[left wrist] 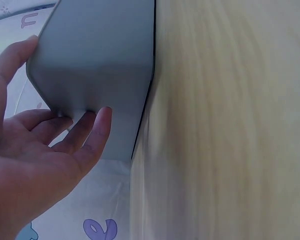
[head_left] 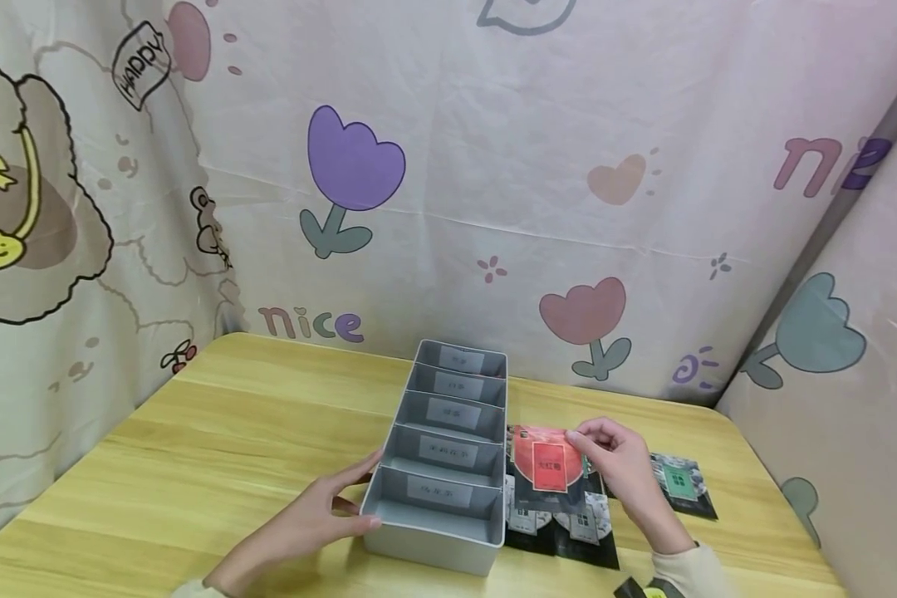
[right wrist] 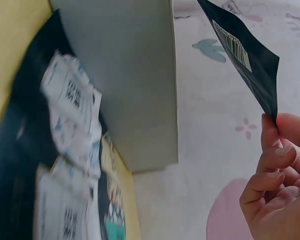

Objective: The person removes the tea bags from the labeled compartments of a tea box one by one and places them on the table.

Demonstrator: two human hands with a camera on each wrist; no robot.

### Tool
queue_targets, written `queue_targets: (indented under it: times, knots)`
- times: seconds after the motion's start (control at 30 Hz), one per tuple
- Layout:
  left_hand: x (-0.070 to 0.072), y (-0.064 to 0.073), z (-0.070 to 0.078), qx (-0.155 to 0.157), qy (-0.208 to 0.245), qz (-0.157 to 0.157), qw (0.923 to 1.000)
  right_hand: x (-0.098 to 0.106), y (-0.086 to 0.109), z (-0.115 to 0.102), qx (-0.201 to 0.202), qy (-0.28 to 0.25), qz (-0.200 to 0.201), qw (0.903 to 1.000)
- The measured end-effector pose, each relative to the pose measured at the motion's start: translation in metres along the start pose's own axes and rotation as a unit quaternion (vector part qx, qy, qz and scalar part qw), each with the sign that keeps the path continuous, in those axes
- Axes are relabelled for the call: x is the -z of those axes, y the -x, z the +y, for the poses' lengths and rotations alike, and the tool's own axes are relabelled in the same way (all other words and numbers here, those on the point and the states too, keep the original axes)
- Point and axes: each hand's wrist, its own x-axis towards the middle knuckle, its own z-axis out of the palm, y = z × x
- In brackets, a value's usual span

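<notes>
A long grey divided box (head_left: 428, 541) stands on the table, its compartments in a row with pale paper labels. At its near left corner my left hand (head_left: 310, 517) holds on, thumb by the front rim and fingers against the outer side; the left wrist view shows these curved fingers (left wrist: 97, 135) on the wall. My right hand (head_left: 631, 473) pinches a red and black tea sachet (head_left: 549, 467) by its edge, right of the box. In the right wrist view, the sachet's dark back with a barcode (right wrist: 235, 46) is raised beside the box wall.
Black and white sachets (head_left: 585, 526) lie in a group along the box's right side, partly under the raised one. Farther right is a sachet with a green label (head_left: 680, 482). A printed curtain (head_left: 456, 208) hangs behind the wooden table (head_left: 269, 415).
</notes>
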Motion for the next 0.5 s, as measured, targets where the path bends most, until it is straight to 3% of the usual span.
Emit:
queue_targets:
  times: [0.2, 0.5]
  knots:
    - [0.001, 0.0, -0.001, -0.003, 0.002, -0.001, 1.0, 0.028, 0.008, 0.011, -0.078, 0.042, -0.004, 0.9961]
    - [0.0, 0.0, -0.001, 0.005, 0.014, 0.0, 0.9999, 0.075, 0.023, 0.052, -0.156, 0.109, -0.059, 0.9799]
